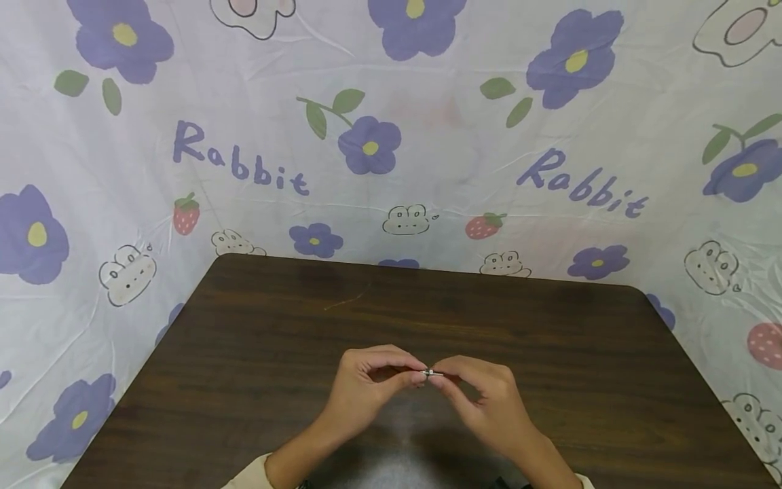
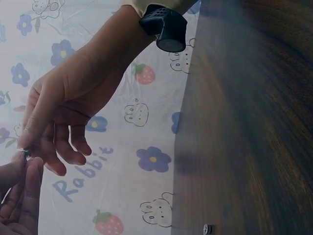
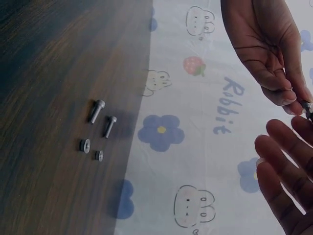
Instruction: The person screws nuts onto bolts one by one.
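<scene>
Right wrist view showed me two bolts (image 3: 98,111) and two metal rings (image 3: 85,146), all four lying loose on the table (image 3: 44,73). From the head camera I saw one left hand (image 1: 366,380) and one right hand (image 1: 489,394) above that table, thumb and forefinger of each pinching a small metal piece (image 1: 430,373). It sat right between the two sets of fingertips, above the table; whether it was one part or two, I couldn't tell.

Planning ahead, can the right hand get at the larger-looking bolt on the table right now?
Probably not immediately: the right hand is pinching a small metal piece alongside the left hand. Once freed, likely yes; nothing visible covers the larger-looking bolt.
</scene>
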`<state>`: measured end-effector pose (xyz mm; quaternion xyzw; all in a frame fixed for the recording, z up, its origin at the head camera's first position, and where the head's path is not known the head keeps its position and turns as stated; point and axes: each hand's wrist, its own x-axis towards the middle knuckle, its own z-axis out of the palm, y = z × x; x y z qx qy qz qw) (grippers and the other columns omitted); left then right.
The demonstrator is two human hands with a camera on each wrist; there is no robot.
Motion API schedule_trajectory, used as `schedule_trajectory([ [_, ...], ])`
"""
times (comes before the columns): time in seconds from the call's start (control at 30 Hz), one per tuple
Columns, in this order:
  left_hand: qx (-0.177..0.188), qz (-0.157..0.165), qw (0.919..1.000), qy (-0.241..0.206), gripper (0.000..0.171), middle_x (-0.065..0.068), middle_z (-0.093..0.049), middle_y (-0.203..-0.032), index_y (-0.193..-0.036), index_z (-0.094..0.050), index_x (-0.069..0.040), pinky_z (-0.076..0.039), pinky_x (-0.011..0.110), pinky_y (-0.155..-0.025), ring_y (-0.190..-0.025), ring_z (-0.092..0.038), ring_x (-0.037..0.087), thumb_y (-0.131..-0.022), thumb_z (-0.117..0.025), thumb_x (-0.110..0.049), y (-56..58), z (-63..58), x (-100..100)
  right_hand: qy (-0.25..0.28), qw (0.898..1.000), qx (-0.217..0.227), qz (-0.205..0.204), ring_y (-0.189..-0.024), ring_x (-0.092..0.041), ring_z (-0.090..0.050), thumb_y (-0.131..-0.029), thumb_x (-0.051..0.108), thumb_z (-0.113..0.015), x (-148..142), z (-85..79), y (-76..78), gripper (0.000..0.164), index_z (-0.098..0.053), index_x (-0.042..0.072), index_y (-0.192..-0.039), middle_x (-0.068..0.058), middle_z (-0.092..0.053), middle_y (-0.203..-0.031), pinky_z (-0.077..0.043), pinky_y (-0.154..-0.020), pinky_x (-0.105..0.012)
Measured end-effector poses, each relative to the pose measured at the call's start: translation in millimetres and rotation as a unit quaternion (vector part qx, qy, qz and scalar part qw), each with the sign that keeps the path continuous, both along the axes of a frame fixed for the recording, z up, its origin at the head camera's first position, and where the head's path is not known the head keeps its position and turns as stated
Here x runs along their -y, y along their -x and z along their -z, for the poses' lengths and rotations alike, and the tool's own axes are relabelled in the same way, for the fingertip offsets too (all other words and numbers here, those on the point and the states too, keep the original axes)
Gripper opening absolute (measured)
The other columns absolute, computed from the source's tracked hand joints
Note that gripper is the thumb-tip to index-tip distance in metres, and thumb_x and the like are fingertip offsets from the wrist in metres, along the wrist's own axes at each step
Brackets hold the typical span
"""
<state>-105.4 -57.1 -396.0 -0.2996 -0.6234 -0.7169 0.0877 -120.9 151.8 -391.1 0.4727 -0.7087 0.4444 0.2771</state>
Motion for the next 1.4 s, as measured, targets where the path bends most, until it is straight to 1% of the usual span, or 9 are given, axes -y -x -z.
schedule_trajectory([
  [0.17,-0.001,-0.004,1.0,0.007,0.009,0.014,-0.075,-0.094,-0.098,-0.077,0.001,-0.063,0.043,-0.073,-0.081,-0.074,0.024,-0.09,-0.075,0.001,-0.1,0.5,-0.7,-0.009,1.0,0.018,0.014,-0.08,-0.016,-0.073,-0.098,0.007,-0.067,-1.9,0.6,-1.4,0.007,-0.074,0.005,-0.1,-0.004,-0.075,-0.092,-0.06,-0.076,-0.021],
  [0.33,-0.001,-0.004,1.0,0.001,0.009,0.015,-0.075,-0.094,-0.098,-0.077,0.003,-0.063,0.042,-0.073,-0.083,-0.075,0.024,-0.089,-0.075,0.002,-0.2,0.4,0.2,0.002,1.0,0.025,0.009,-0.079,-0.017,-0.073,-0.098,0.018,-0.071,-1.8,-2.5,-3.1,0.02,-0.072,0.001,-0.108,-0.01,-0.076,-0.096,-0.06,-0.073,-0.022],
  [0.4,0.0,-0.003,1.0,-0.003,0.009,0.016,-0.075,-0.095,-0.098,-0.076,0.003,-0.063,0.042,-0.073,-0.082,-0.075,0.025,-0.089,-0.075,0.002,-0.1,0.3,0.7,0.01,1.0,0.018,0.0,-0.078,-0.017,-0.073,-0.097,0.02,-0.072,-1.3,-3.8,-2.9,0.023,-0.071,-0.001,-0.107,-0.011,-0.076,-0.096,-0.06,-0.072,-0.022],
  [0.67,0.003,0.005,1.0,-0.007,0.009,0.017,-0.074,-0.094,-0.099,-0.076,0.004,-0.063,0.043,-0.074,-0.081,-0.075,0.029,-0.09,-0.074,0.002,-0.5,0.5,0.9,0.016,1.0,-0.004,-0.006,-0.074,-0.015,-0.07,-0.095,0.012,-0.073,-0.3,-4.6,-1.4,0.012,-0.072,0.001,-0.1,-0.008,-0.075,-0.09,-0.058,-0.073,-0.018],
  [0.97,-0.004,0.007,1.0,-0.005,0.009,0.016,-0.074,-0.094,-0.099,-0.076,0.004,-0.063,0.043,-0.074,-0.082,-0.075,0.027,-0.09,-0.074,0.002,-0.8,1.1,0.2,0.006,1.0,0.005,-0.003,-0.077,-0.015,-0.072,-0.099,0.015,-0.069,0.0,-1.2,-1.9,0.011,-0.072,0.004,-0.1,-0.005,-0.075,-0.089,-0.06,-0.072,-0.021],
  [1.1,-0.003,0.003,1.0,-0.006,0.009,0.016,-0.074,-0.093,-0.098,-0.077,0.004,-0.063,0.044,-0.073,-0.081,-0.075,0.026,-0.09,-0.074,0.003,-0.6,1.4,-0.3,-0.014,1.0,0.016,0.01,-0.078,-0.015,-0.073,-0.098,0.009,-0.069,-0.8,-0.1,-2.9,0.005,-0.073,0.007,-0.098,-0.003,-0.075,-0.089,-0.059,-0.074,-0.02],
  [1.2,-0.002,0.001,1.0,-0.007,0.008,0.016,-0.074,-0.092,-0.097,-0.077,0.003,-0.063,0.044,-0.072,-0.08,-0.074,0.024,-0.089,-0.075,0.003,-0.4,1.4,-0.5,-0.022,0.999,0.026,0.026,-0.08,-0.015,-0.074,-0.096,0.003,-0.069,-1.8,-0.1,-3.5,0.007,-0.074,0.007,-0.097,-0.003,-0.075,-0.089,-0.059,-0.076,-0.02],
  [1.3,-0.001,-0.001,1.0,-0.007,0.008,0.016,-0.074,-0.092,-0.097,-0.077,0.003,-0.063,0.043,-0.073,-0.081,-0.075,0.024,-0.089,-0.075,0.003,0.0,0.7,-0.2,-0.015,0.999,0.026,0.026,-0.08,-0.015,-0.073,-0.097,0.007,-0.07,-2.4,-0.9,-2.8,0.006,-0.074,0.005,-0.101,-0.004,-0.076,-0.092,-0.06,-0.075,-0.021],
  [1.4,0.002,-0.004,1.0,-0.006,0.008,0.016,-0.075,-0.093,-0.097,-0.077,0.003,-0.063,0.043,-0.072,-0.081,-0.075,0.025,-0.089,-0.075,0.002,0.3,0.0,0.5,0.001,1.0,0.013,0.009,-0.079,-0.017,-0.073,-0.098,0.016,-0.07,-1.5,-1.9,-1.5,0.016,-0.072,0.002,-0.106,-0.007,-0.076,-0.094,-0.06,-0.073,-0.022],
])
